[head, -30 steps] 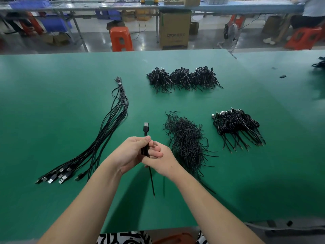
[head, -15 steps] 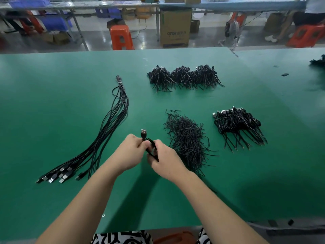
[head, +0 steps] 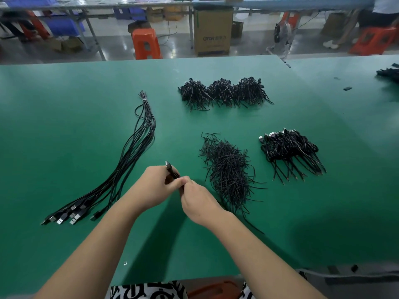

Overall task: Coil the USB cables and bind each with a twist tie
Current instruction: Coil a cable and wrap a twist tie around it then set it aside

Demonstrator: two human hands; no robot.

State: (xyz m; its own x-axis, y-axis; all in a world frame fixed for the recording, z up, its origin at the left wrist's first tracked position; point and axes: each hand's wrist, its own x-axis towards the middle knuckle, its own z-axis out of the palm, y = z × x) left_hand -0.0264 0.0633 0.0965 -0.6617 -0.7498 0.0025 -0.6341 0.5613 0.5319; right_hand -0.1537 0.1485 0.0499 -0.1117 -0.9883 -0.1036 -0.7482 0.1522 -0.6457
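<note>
Landmark for all positions: the twist-tie pile, mid-table.

Change over the last second: a second earlier the cable stood nearly upright between the hands with a long tail hanging toward the table edge. At this moment the tail was no longer visible; the cable was gathered into a small bundle just left of the twist-tie pile, plug end tilted up and away. The left hand had its fingers curled round the bundle, holding it. The right hand pinched at the same bundle from the pile side, fingertips touching the left hand's. Whether a tie was already between the fingers could not be seen.

Judgement: coiling of this cable looked done or almost done; binding was the step in hand.

Surroundings, outward from the hands:
- Loose ties from the pile spread toward the right wrist, and one long strand trailed toward the near table edge; a stray tie could snag in the coil.
- Well left of the pile: straight uncoiled cables, plugs nearest the person, far ends bound together. Considerable work remaining.
- Right of the pile: finished coils, a small heap.
- Beyond the pile: a larger row of black bundles.
- Green table carried everything.
- Farthest: orange stool and cardboard box on the floor.
</note>
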